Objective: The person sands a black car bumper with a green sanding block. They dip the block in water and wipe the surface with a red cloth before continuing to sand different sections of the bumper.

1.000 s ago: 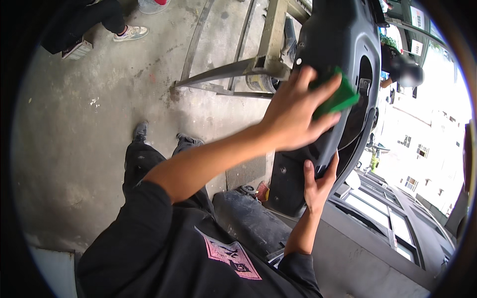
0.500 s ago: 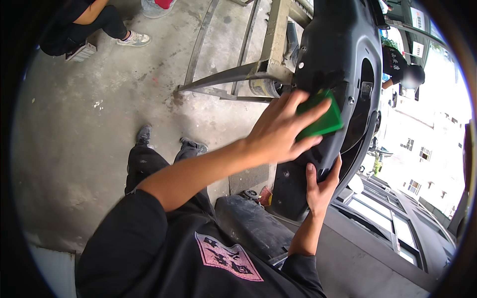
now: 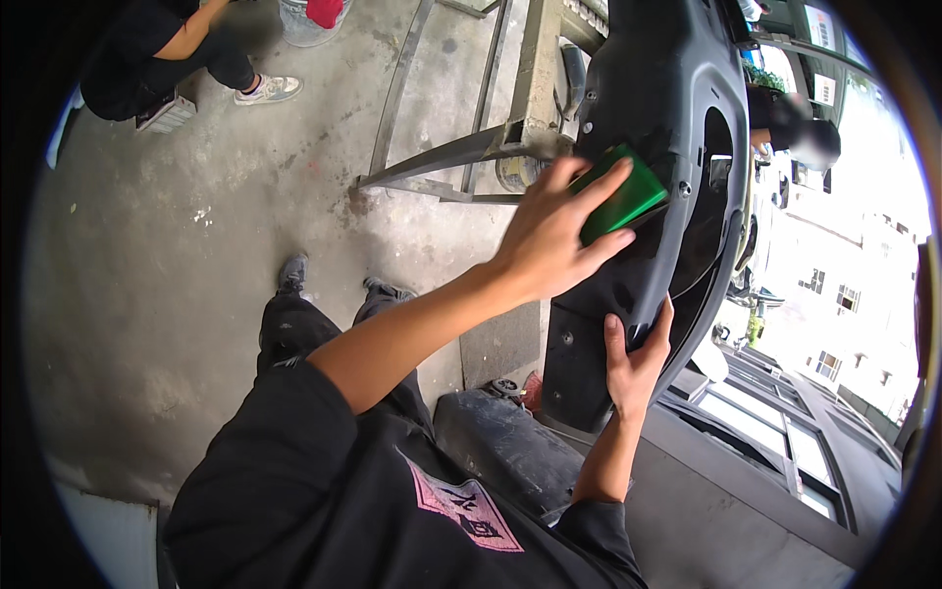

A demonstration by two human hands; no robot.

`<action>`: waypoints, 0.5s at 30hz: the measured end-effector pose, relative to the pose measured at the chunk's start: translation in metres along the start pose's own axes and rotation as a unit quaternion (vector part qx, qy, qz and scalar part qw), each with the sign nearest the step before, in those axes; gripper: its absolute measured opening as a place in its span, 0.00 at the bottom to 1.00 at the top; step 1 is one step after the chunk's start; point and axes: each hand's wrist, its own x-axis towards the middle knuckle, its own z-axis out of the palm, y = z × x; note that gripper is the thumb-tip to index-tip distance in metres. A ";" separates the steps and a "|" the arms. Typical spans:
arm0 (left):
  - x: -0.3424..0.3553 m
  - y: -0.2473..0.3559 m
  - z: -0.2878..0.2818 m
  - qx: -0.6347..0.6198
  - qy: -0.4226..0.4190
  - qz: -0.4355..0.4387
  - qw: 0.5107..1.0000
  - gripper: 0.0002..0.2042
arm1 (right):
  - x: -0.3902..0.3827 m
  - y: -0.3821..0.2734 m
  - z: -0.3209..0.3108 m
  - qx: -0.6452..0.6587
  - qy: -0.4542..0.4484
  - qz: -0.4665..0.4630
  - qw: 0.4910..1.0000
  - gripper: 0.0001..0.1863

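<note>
My left hand (image 3: 554, 234) is closed round a green sanding block (image 3: 628, 199), which lies against the face of a large black moulded car panel (image 3: 643, 88). Its fingers spread over the top of the block and the thumb presses the near side. The block's underside is hidden. Lower down the same panel, my right hand (image 3: 638, 365) grips the edge, thumb on the near face and fingers round the rim. A long dark opening runs along the panel's right part, beside the block.
A metal frame stand (image 3: 530, 113) stands beyond the panel. At the far left a person (image 3: 182, 59) sits on a low stool, near a bucket (image 3: 312, 22). Another person (image 3: 775, 123) bends behind the panel. A dark rounded object (image 3: 500, 447) lies by my legs.
My left hand has slid the green block a short way up the panel and turned it slightly. My right hand keeps its grip on the panel edge. The whole view has shifted slightly.
</note>
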 end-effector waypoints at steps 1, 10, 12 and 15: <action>-0.011 -0.002 -0.010 -0.045 -0.052 -0.079 0.994 0.35 | 0.000 -0.003 0.000 0.004 0.000 0.004 1.000 0.37; -0.001 0.001 0.017 0.052 0.067 -0.039 0.996 0.35 | -0.001 -0.006 -0.002 0.018 -0.016 0.040 0.999 0.38; -0.002 -0.001 0.025 -0.004 0.094 -0.028 0.995 0.35 | -0.002 -0.005 -0.002 0.022 -0.017 0.045 0.999 0.38; 0.013 0.003 0.025 -0.008 0.117 -0.009 0.993 0.32 | -0.002 -0.005 0.001 -0.020 -0.003 -0.010 1.000 0.39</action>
